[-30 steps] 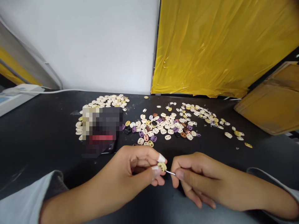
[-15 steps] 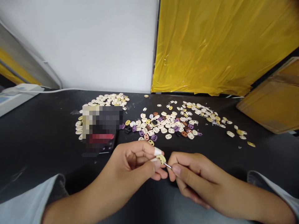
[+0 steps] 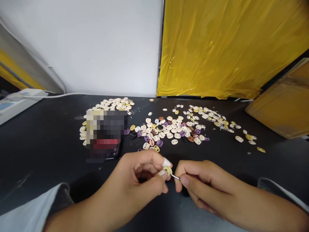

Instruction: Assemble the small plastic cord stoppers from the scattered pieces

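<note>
Our left hand pinches a yellow piece above the table; our right hand pinches a metal tool at its edge. We judge the piece light, stiff; best held by its rim.

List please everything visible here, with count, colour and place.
Held piece: one, pale yellow, lower centre.
Metal tool: one, silvery, tip at the held piece.
Loose holed pieces: many, mostly cream, some yellow, purple, brown, black, pink, spread across the middle.
Device: one, dark, mostly pixelated, left of centre.
Power strip: one, white, far left.
Cable: one, white, back left.
Table: one, black, underneath.
Wall: one, white, back left.
Sheeting: one, yellow, back right.
Box: one, brownish yellow, right edge.
Sleeves: two, pale blue, lower sides.
Left hand: one, bare, gripping the held piece.
Right hand: one, bare, gripping the metal tool.
</note>
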Motion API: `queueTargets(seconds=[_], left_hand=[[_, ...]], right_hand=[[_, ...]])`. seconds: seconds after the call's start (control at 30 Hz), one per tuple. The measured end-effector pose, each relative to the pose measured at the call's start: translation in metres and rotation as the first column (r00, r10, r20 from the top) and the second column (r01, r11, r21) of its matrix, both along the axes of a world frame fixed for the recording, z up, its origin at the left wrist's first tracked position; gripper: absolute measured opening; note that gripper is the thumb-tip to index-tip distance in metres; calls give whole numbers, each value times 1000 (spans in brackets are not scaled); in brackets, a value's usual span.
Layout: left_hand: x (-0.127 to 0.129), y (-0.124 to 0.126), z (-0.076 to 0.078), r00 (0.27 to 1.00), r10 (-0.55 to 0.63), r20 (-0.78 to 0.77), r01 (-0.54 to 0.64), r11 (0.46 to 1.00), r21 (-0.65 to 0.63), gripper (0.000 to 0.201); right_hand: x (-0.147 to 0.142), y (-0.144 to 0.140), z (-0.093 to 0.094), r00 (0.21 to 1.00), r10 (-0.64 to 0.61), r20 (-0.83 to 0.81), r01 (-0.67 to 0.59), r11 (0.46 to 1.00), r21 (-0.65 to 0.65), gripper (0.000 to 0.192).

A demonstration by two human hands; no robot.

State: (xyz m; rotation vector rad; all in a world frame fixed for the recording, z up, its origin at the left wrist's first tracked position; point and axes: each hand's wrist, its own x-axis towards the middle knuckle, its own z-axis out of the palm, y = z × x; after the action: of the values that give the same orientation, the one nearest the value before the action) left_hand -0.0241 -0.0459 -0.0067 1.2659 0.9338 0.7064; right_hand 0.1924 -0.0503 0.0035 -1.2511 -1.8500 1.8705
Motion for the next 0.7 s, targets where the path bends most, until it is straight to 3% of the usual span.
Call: queueTargets(seconds=[0.2, 0.3, 0.53, 0.7], left_hand=[[-4, -2, 1, 985, -116, -129, 122, 992, 41, 9], [-2, -4, 1, 995, -86, -52, 87, 996, 7, 6], [2, -4, -1, 994, 8, 107, 4, 994, -108, 7], [0, -1, -1, 988, 24, 152, -9, 995, -97, 8]], right_hand=[[-1, -2, -2, 998, 54, 18, -55, 996, 72, 31], [-2, -1, -4, 999, 47, -6, -47, 997, 54, 35], [-4, 2, -6, 990, -41, -132, 18, 986, -168, 34], [-6, 4, -8, 974, -56, -220, 19, 986, -168, 32]])
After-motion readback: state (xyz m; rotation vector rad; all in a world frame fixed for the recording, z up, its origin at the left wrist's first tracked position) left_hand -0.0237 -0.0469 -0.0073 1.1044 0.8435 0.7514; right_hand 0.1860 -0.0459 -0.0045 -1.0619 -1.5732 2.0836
